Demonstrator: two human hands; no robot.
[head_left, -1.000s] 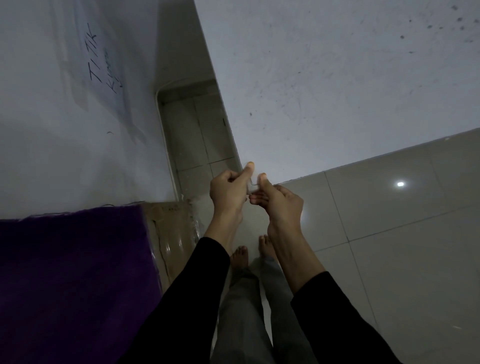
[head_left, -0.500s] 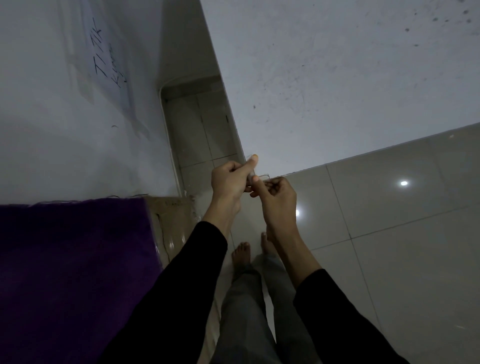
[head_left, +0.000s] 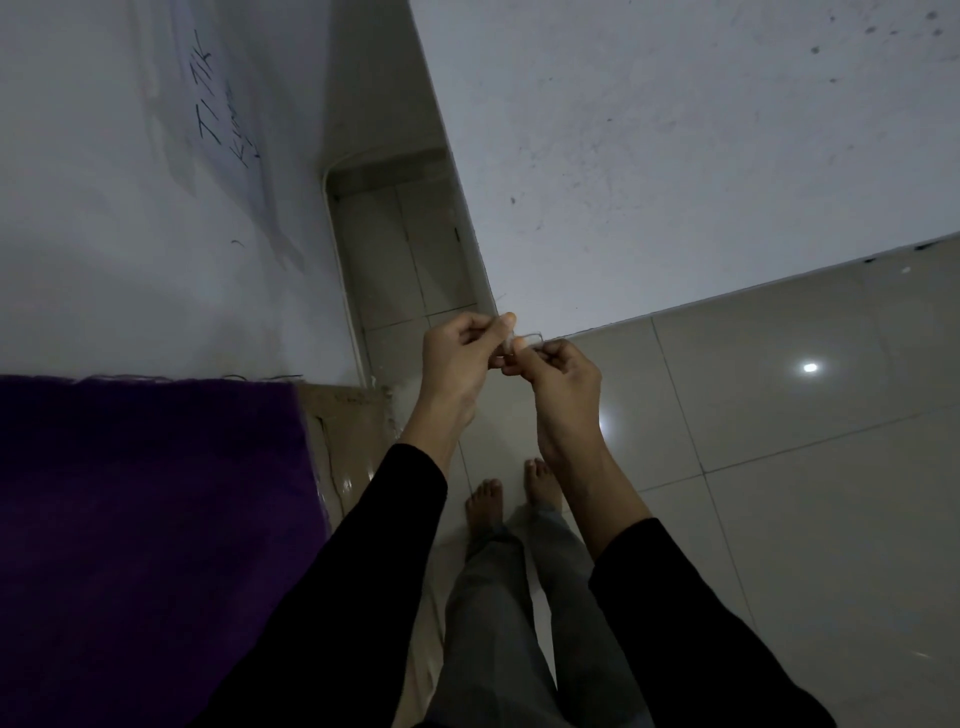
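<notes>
Viewed from above in dim light. Left hand (head_left: 457, 358) and right hand (head_left: 563, 376) raised close together, fingertips touching. Both curled and pinching a thin strand (head_left: 531, 336), too fine to identify. Short loop of it arching just above the right fingers, beside the left thumb. Below, bare feet (head_left: 485, 501) on pale floor tiles (head_left: 779, 519); purple cloth (head_left: 145, 519) at left.

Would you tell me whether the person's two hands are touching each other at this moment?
Touching. The head view shows the left hand and right hand meeting at the fingertips with no gap between them, both pinching a thin thread.
</notes>
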